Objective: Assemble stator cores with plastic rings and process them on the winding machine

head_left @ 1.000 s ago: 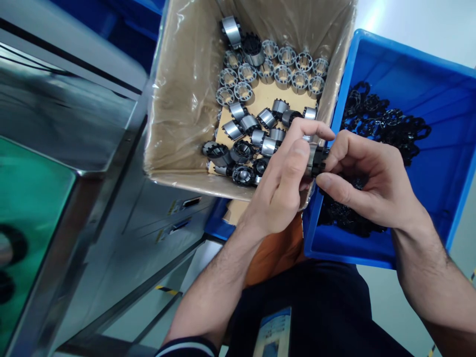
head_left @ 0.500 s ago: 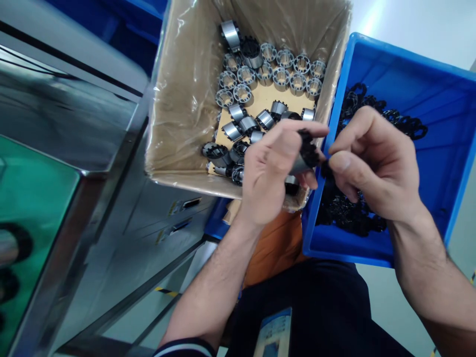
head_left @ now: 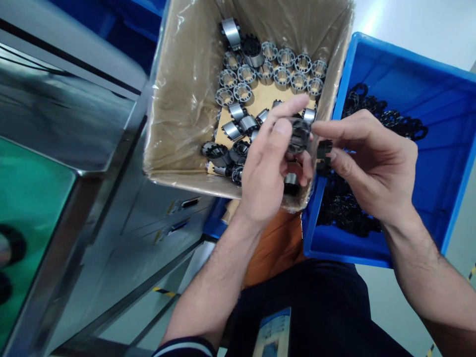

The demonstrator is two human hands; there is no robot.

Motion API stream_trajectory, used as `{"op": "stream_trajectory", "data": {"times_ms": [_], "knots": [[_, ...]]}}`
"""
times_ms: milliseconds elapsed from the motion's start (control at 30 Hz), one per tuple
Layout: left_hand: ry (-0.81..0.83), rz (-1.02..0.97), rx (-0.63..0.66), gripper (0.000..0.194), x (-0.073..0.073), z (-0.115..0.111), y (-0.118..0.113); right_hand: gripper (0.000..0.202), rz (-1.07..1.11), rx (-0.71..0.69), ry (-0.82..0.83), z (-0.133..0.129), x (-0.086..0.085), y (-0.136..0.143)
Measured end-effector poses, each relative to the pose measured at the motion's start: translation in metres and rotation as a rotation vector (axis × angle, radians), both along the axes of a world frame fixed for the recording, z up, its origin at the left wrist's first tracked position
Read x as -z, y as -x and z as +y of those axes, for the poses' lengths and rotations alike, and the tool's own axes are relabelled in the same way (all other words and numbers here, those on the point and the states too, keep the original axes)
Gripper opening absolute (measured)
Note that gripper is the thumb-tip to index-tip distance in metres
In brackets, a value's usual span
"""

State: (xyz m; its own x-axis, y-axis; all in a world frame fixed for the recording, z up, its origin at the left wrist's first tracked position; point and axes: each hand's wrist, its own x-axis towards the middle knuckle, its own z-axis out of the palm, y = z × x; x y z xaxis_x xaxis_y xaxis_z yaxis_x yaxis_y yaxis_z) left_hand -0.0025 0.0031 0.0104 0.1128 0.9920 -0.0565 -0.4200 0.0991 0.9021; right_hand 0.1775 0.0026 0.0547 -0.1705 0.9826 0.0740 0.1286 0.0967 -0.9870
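Observation:
My left hand (head_left: 268,166) is over the near right part of a lined carton. Its thumb and fingers grip a stator core (head_left: 298,136), whose black toothed end faces my other hand. Close beside it, my right hand (head_left: 375,161) pinches a small black plastic end ring (head_left: 324,154) between thumb and fingers. A short gap shows between ring and core. Inside the carton, bare metal stator cores (head_left: 281,78) stand upright in rows. Other cores with black ends (head_left: 216,153) lie loosely nearer me.
The cardboard carton (head_left: 182,99) has a clear plastic liner. Against its right side is a blue bin (head_left: 412,62) holding many black plastic rings (head_left: 349,218). A metal-edged machine with a green surface (head_left: 33,198) stands at left.
My left hand has turned the stator core so its black end faces right more. My right hand's index finger has stretched towards the core, and the black ring now shows more plainly.

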Motion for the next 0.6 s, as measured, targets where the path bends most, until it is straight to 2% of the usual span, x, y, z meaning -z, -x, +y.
{"op": "stream_trajectory", "data": {"times_ms": [100, 233, 433, 600], "knots": [[-0.039, 0.036, 0.0, 0.055, -0.006, -0.006, 0.0, 0.033, 0.023, 0.068, 0.009, -0.003, -0.005, 0.005], [-0.008, 0.092, 0.007, 0.064, -0.012, -0.012, -0.001, 0.032, 0.028, 0.091, 0.026, -0.006, -0.006, 0.009], [-0.042, -0.002, 0.033, 0.051, -0.004, -0.012, -0.004, 0.027, -0.001, 0.104, -0.015, -0.005, -0.004, 0.009], [0.028, 0.029, 0.134, 0.047, -0.01, -0.01, 0.0, 0.023, -0.019, 0.129, -0.058, -0.006, 0.001, 0.009]]}}
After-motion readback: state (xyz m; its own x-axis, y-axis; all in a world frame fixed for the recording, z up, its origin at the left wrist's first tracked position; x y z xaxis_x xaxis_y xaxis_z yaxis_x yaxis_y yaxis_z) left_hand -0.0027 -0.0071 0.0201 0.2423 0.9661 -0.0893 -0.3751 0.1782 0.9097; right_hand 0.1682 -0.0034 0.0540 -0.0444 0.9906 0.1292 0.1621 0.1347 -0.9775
